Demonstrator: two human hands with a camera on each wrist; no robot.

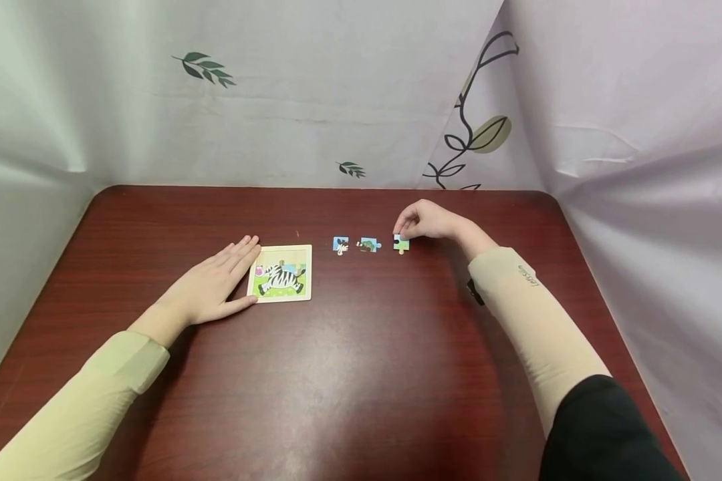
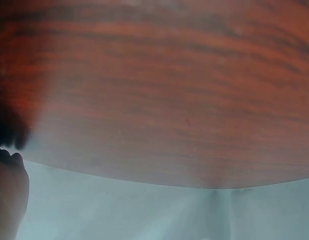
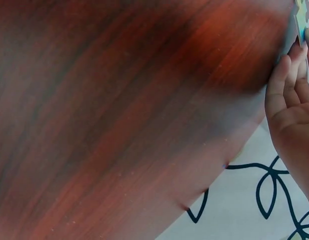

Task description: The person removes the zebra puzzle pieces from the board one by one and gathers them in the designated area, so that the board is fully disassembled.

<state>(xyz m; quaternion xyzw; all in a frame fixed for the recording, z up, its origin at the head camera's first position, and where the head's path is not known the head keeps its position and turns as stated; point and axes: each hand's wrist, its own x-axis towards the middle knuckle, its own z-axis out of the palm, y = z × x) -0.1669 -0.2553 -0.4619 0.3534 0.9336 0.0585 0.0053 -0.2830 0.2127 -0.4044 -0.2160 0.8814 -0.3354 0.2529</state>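
head view: the left hand (image 1: 216,282), fingers extended and grasping nothing, rests on the brown table (image 1: 337,381), index fingertip and thumb touching the left side of the zebra puzzle board (image 1: 280,280); the right hand (image 1: 428,219) pinches a blue-and-green piece (image 1: 402,244), well apart from the board; between them, in a row, lie a zebra-patterned piece (image 1: 340,244) and a dark-green-marked piece (image 1: 369,245). left wrist view: part of the left hand appears at lower left, its fingers too dark to read. right wrist view: the right hand holds the piece at upper right, partly cropped
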